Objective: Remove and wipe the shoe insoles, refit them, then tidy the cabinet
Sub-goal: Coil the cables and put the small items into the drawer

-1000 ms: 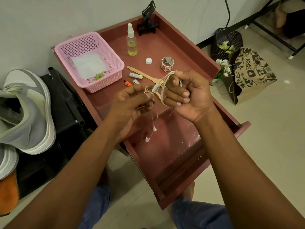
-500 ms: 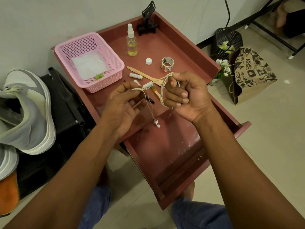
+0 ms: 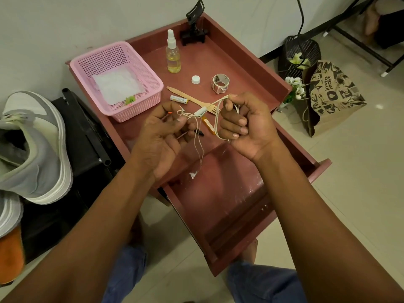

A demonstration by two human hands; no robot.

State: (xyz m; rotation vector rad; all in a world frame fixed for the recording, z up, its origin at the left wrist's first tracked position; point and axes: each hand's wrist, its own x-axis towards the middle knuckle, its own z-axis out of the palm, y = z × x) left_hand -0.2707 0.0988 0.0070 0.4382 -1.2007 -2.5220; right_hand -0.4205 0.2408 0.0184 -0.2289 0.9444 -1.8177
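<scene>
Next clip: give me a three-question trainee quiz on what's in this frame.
1. True or false: the spray bottle lies inside the pink basket.
2. What do both hands hold? A) wooden fork B) earphone cable C) battery
3. Fill in: the earbuds dangle over the open ____.

Key:
1. False; it stands on the cabinet top.
2. B; the left hand and right hand grip the earphone cable.
3. Drawer.

Perforated plastic basket (image 3: 140, 92), wooden fork (image 3: 194, 100), matt reddish cabinet top (image 3: 223, 62)
</scene>
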